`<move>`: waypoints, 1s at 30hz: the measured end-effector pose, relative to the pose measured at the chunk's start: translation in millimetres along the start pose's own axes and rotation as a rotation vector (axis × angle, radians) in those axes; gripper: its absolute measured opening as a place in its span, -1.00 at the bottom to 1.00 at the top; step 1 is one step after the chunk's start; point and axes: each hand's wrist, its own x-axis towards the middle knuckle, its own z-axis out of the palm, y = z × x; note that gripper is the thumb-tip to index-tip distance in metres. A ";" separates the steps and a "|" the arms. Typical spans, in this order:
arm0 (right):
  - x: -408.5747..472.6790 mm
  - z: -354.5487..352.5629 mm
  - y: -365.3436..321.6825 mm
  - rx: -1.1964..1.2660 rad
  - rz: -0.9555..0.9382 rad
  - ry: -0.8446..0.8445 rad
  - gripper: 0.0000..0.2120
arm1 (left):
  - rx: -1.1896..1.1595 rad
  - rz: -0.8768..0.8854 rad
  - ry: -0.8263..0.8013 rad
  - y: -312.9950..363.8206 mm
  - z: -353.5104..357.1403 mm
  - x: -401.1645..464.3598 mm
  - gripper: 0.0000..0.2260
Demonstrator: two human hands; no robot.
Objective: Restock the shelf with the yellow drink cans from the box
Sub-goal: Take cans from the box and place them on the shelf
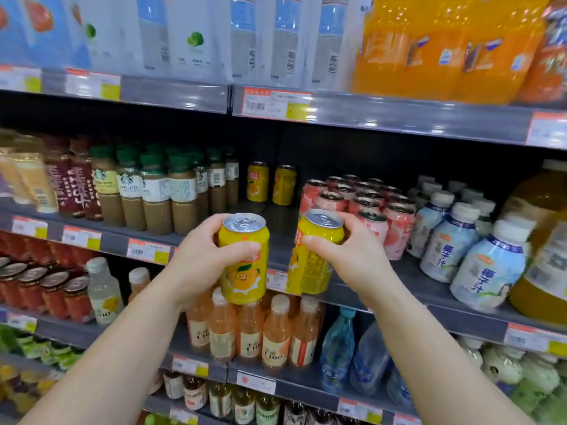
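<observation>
The left hand [199,259] grips one yellow can [244,259] upright; the right hand [349,253] grips a second yellow can [316,253], tilted slightly. Both are held before the shelf [276,250]; beyond the hands, two more yellow cans [271,184] stand at its back, pink cans [368,204] just right.

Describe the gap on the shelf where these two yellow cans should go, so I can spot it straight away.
Find the middle shelf, the one with green-capped coffee bottles on the left and pink cans on the right. Between them is a dark lane with two yellow cans standing at the back. It is the only lane with bare shelf in front, directly behind the hands.
</observation>
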 end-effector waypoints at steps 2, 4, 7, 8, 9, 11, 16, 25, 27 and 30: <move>19.4 10.7 -1.2 0.018 -0.008 0.016 -0.64 | -0.006 0.006 0.007 -2.7 -8.5 9.3 -0.42; 39.8 22.9 -0.2 0.031 -0.003 0.038 -0.62 | -0.006 0.013 0.003 -5.1 -16.7 18.7 -0.43; 67.1 43.3 4.4 0.028 0.018 0.064 -0.60 | -0.018 0.021 -0.003 -8.4 -29.9 31.9 -0.44; 74.8 50.6 7.8 0.017 0.026 0.071 -0.61 | -0.020 0.017 -0.013 -9.8 -34.7 36.5 -0.42; 81.8 57.5 11.9 0.002 0.033 0.074 -0.60 | -0.021 0.011 -0.022 -10.8 -40.3 41.3 -0.41; 94.0 71.3 21.5 -0.021 0.046 0.055 -0.51 | -0.022 0.001 -0.028 -13.4 -52.4 51.0 -0.41; 112.2 89.2 35.9 -0.049 0.076 0.031 -0.33 | -0.050 0.006 -0.058 -19.5 -76.8 71.7 -0.44; 99.9 109.7 59.1 -0.248 0.145 0.029 -0.09 | -0.076 0.016 -0.114 -27.5 -85.2 90.8 -0.43; 104.0 115.5 59.7 -0.371 0.206 0.044 -0.01 | -0.070 0.029 -0.120 -30.9 -84.2 93.9 -0.37; 113.2 113.9 60.1 -0.339 0.270 0.017 -0.19 | -0.054 0.044 -0.140 -34.4 -83.9 96.1 -0.30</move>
